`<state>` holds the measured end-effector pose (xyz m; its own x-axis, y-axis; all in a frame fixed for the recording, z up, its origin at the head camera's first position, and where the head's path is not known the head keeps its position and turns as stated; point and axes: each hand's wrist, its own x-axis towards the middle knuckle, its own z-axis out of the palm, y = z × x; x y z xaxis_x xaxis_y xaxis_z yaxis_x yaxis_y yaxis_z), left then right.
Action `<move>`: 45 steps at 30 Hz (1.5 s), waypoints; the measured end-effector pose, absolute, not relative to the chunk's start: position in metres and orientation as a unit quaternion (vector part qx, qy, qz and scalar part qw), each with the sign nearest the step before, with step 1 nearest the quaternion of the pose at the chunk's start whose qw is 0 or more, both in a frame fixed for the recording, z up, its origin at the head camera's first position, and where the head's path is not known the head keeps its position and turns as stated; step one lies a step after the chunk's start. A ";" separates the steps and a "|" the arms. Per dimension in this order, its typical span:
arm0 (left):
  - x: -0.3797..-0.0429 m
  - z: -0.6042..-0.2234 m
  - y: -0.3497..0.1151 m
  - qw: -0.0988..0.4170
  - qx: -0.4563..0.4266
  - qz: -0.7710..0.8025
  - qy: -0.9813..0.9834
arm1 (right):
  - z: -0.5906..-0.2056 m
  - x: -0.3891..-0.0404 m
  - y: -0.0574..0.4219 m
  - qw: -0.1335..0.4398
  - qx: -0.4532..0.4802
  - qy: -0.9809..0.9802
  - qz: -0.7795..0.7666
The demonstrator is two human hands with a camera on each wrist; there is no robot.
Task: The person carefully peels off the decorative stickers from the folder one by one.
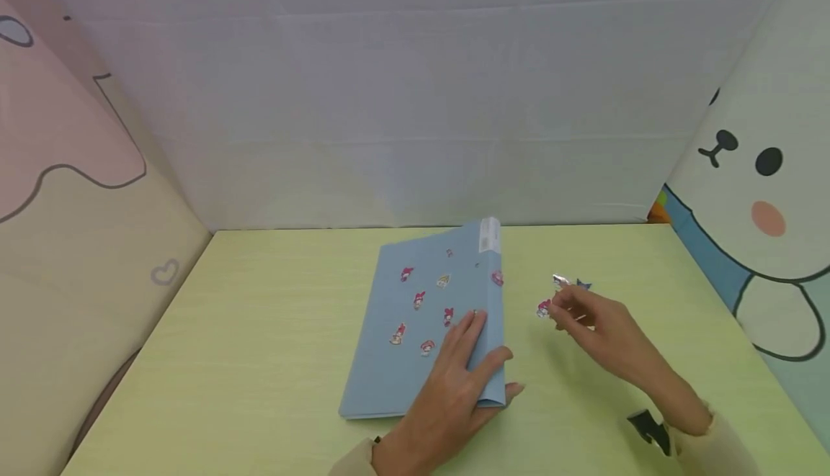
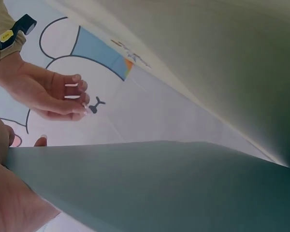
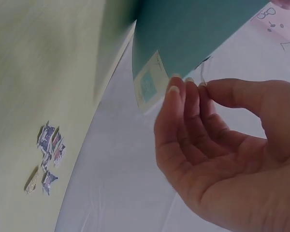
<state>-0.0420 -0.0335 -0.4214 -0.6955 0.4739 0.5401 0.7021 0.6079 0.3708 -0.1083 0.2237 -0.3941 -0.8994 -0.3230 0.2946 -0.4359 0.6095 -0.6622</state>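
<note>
A light blue folder (image 1: 382,375) with several small cartoon stickers on its cover lies near the middle of the table. My left hand (image 1: 450,382) rests on its lower right part, fingers spread over the cover and past the spine. To the right of the folder, my right hand (image 1: 599,328) pinches a pink and white cartoon sticker (image 1: 543,308) between thumb and fingertips. In the right wrist view the held sticker (image 3: 203,72) appears nearly edge-on. One more sticker (image 1: 496,278) sits on the spine, below a white label (image 1: 489,235).
Several loose stickers (image 3: 49,150) lie on the pale green table (image 1: 259,317), beyond the right hand. A white sheet (image 1: 415,101) hangs behind the table. Cartoon-printed cloths flank both sides. The right sleeve (image 1: 710,447) has a black wrist device (image 1: 648,429).
</note>
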 end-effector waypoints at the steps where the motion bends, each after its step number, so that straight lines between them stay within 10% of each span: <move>1: -0.043 -0.422 -0.033 0.210 -0.338 -0.282 -0.873 | -0.394 -0.109 0.225 0.066 0.214 -0.897 0.381; 9: -0.048 -0.428 -0.028 0.285 -0.344 -0.236 -0.863 | -0.398 -0.116 0.237 0.017 0.231 -0.910 0.345; 45: -0.047 -0.446 -0.025 0.176 -0.334 -0.204 -0.903 | -0.423 -0.132 0.261 -0.120 0.136 -0.955 0.236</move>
<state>-0.0465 -0.0249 -0.4457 -0.7143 0.5317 0.4550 0.6757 0.6933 0.2506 -0.1318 0.2615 -0.4227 -0.9341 -0.3162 -0.1655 -0.2026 0.8516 -0.4834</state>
